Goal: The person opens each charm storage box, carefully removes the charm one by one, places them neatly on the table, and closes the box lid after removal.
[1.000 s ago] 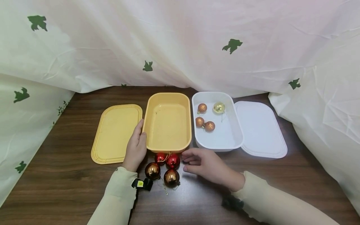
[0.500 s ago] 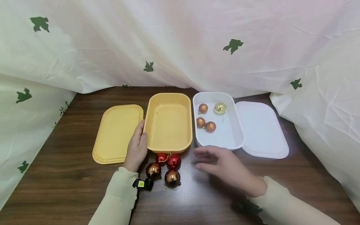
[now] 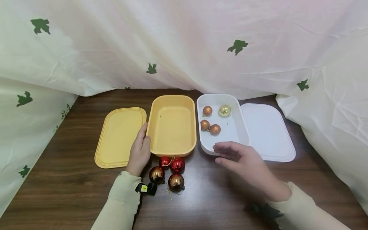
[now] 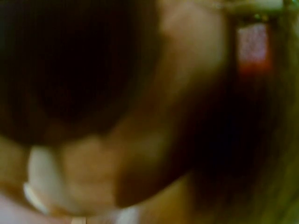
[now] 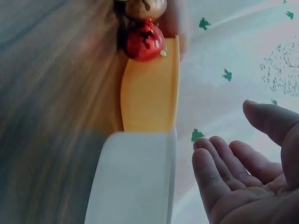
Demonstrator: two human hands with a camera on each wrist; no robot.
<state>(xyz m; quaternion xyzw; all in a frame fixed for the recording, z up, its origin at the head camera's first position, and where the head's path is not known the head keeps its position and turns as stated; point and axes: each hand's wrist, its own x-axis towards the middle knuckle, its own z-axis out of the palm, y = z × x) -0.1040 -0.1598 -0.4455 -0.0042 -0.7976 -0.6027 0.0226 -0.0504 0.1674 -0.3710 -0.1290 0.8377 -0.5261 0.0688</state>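
Yellow container (image 3: 172,127) stands upright on the tabletop (image 3: 72,179), mouth up, small dark marks inside. Your left hand (image 3: 139,153) lies against its left wall, fingers straight; you cannot tell how closely they sit together, and your left wrist view is dark and blurred.

Just off the near end you have four shiny baubles clustered: a small red bauble (image 3: 165,162), a larger red bauble (image 3: 177,165) and two bronze baubles (image 3: 157,174), gold strings trailing among them.

Just right of it, the white container (image 3: 233,127) holds three glittery copper baubles (image 3: 215,129) toward its left side and a gold bauble (image 3: 224,110) near the far end. Your right hand (image 3: 244,159) is at its near end, fingers loosely bent, thumb apart; your right wrist view shows a gap to the wall.

Farther out, the yellow lid (image 3: 120,137) lies flat on your left, the white lid (image 3: 267,131) on your right. Behind hangs pale cloth (image 3: 184,41) with green bird shapes (image 3: 238,47).
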